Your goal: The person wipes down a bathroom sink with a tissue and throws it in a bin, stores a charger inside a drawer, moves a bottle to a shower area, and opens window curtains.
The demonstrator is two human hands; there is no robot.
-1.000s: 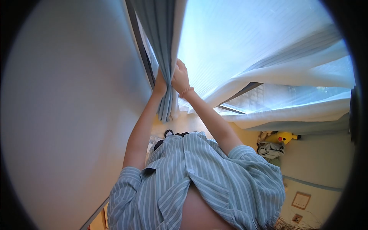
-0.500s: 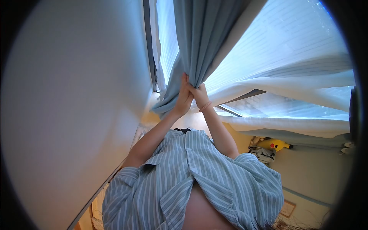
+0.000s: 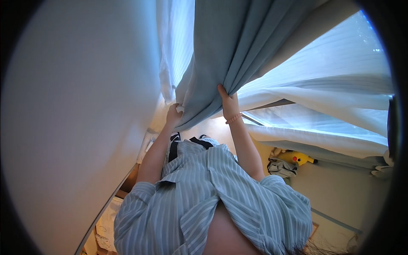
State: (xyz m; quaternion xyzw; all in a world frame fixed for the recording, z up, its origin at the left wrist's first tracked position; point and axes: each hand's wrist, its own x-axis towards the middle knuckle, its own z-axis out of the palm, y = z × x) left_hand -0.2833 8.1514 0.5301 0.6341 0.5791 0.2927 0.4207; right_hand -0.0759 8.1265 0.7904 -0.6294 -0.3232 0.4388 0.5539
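Observation:
A long grey-blue curtain [image 3: 221, 46] hangs in front of me, its folds drawn together toward my hands. My right hand [image 3: 230, 104], with a pink beaded bracelet on the wrist, is closed around the gathered folds, thumb pointing up. Lower and to the left, my left hand [image 3: 174, 114] is closed at the curtain's left edge. A small white piece shows at its fingertips; whether it is part of the curtain I cannot make out. Between the two hands the lower cloth spreads out.
A pale flat panel [image 3: 80, 106] fills the left side. Sheer white curtains [image 3: 323, 89] hang over the bright window on the right. Below them, a yellow plush toy [image 3: 301, 158] lies by a grey bag [image 3: 282, 168].
My hands were together on the bunched curtain. The left has moved away left and down to the curtain's edge, and the cloth has spread wider. The right keeps its hold.

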